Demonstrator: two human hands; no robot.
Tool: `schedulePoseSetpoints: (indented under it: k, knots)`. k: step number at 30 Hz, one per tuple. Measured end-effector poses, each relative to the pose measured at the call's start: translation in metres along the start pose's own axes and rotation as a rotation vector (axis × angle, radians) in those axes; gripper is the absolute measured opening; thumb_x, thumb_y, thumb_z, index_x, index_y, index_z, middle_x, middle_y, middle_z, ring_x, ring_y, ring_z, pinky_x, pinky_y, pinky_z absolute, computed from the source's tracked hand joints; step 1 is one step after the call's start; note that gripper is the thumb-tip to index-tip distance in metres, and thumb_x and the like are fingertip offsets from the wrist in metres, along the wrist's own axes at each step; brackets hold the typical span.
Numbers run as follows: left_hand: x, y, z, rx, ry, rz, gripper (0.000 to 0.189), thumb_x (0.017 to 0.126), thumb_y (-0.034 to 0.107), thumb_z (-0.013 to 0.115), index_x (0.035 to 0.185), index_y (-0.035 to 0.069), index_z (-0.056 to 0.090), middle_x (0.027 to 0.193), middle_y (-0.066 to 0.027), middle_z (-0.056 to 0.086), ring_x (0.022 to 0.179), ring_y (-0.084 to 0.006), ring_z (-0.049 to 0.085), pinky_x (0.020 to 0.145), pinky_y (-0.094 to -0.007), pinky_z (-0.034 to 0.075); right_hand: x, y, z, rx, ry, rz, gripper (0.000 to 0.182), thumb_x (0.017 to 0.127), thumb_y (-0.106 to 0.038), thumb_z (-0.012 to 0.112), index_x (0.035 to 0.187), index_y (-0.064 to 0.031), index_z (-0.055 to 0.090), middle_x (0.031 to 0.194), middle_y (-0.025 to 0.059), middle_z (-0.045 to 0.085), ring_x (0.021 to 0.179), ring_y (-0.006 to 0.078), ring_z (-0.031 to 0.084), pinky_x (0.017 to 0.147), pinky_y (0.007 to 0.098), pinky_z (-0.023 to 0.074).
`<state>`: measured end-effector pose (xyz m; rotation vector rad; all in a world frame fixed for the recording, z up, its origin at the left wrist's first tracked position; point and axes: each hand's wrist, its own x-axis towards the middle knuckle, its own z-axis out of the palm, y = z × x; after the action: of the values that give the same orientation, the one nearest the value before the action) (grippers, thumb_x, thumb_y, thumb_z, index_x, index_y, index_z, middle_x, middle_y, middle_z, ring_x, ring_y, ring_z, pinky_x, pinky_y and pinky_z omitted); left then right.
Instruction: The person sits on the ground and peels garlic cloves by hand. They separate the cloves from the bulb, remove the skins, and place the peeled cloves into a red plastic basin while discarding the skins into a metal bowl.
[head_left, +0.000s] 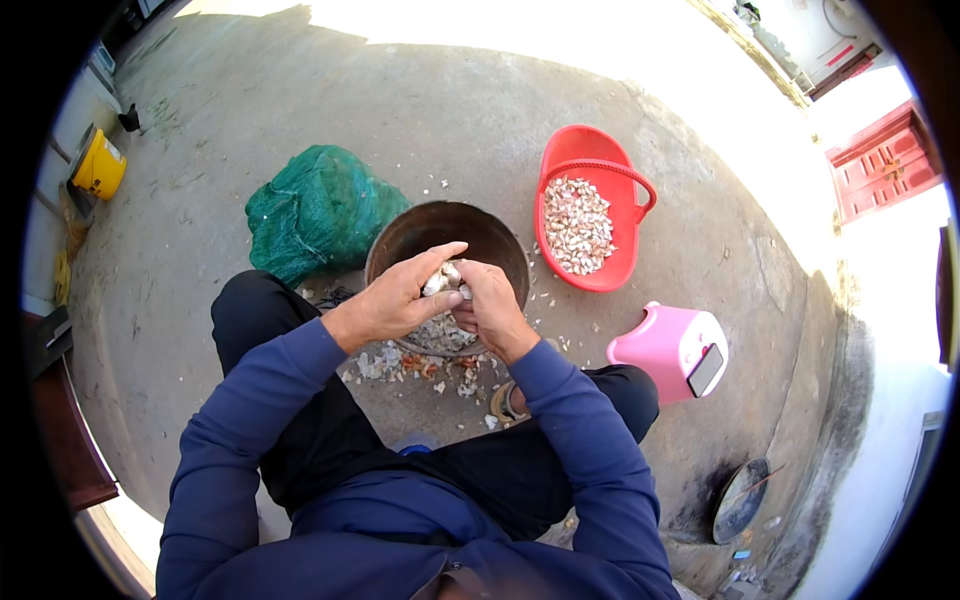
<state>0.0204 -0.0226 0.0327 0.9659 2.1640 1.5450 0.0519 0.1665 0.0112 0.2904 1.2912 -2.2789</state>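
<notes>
Garlic (444, 278) is held between my two hands, above a round dark metal basin (450, 217). My left hand (397, 296) grips it from the left, thumb beneath and fingers along the top. On the other side my right hand (491, 304) has its fingers curled against the garlic; part of it is hidden by both hands. Garlic skins (441, 334) lie in the basin's near part. Right of the basin, a red plastic basket (622, 255) with an arched handle holds a heap of garlic cloves (577, 225).
A green mesh sack (315, 210) stands left of the basin. At the right is a pink plastic stool (652, 345) with a phone (705, 370) on it. Skins (382, 364) litter the concrete by my feet. A shallow pan (741, 501) lies lower right, a yellow bucket (101, 165) far left.
</notes>
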Motion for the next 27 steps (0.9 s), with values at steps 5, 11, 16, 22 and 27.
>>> schedulePoseSetpoints:
  k: [5,11,16,22,27]
  knots:
    - [-0.003,0.0,-0.001,0.089,0.047,-0.014,0.064,0.1,0.019,0.066,0.153,-0.001,0.037,0.14,-0.0221,0.055,0.132,-0.0311,0.053,0.112,-0.04,0.04,0.007,-0.01,-0.013,-0.581,0.204,-0.177,0.024,0.1,-0.027,0.063,0.097,-0.0031,0.064,0.061,-0.0035,0.048,0.043,0.0063,0.039,0.04,0.0246,0.028]
    - [-0.007,-0.01,-0.003,0.26,0.053,-0.059,0.066,0.097,0.012,0.066,0.154,0.002,0.035,0.138,-0.0244,0.056,0.128,-0.0378,0.057,0.106,-0.042,0.045,-0.008,-0.026,-0.013,-0.093,-0.027,0.049,0.019,0.102,-0.024,0.065,0.103,-0.0049,0.066,0.059,-0.0071,0.042,0.044,0.0028,0.035,0.039,0.0219,0.027]
    - [-0.004,-0.006,0.002,0.388,-0.005,-0.022,0.065,0.089,0.002,0.065,0.149,0.002,0.039,0.127,-0.0236,0.059,0.111,-0.0443,0.063,0.093,-0.0461,0.052,-0.008,-0.026,-0.015,-0.043,-0.073,0.215,0.018,0.102,-0.02,0.063,0.088,-0.0105,0.058,0.06,-0.0074,0.042,0.045,0.004,0.035,0.039,0.0216,0.028]
    - [-0.004,-0.007,0.001,0.481,-0.086,-0.018,0.063,0.082,-0.003,0.064,0.142,0.001,0.044,0.12,-0.0225,0.06,0.105,-0.0454,0.064,0.086,-0.0495,0.053,-0.003,-0.021,-0.013,0.024,-0.088,0.287,0.016,0.099,-0.013,0.056,0.083,-0.0098,0.053,0.065,-0.0023,0.045,0.051,0.0066,0.043,0.039,0.0224,0.0293]
    - [-0.009,-0.012,0.001,0.425,-0.125,-0.038,0.061,0.084,-0.002,0.064,0.142,0.0,0.045,0.125,-0.0219,0.059,0.108,-0.044,0.064,0.09,-0.0468,0.053,-0.004,-0.016,-0.007,-0.057,-0.057,0.244,0.007,0.096,-0.012,0.054,0.091,-0.0066,0.055,0.071,0.0002,0.049,0.053,0.0085,0.047,0.039,0.0229,0.0296]
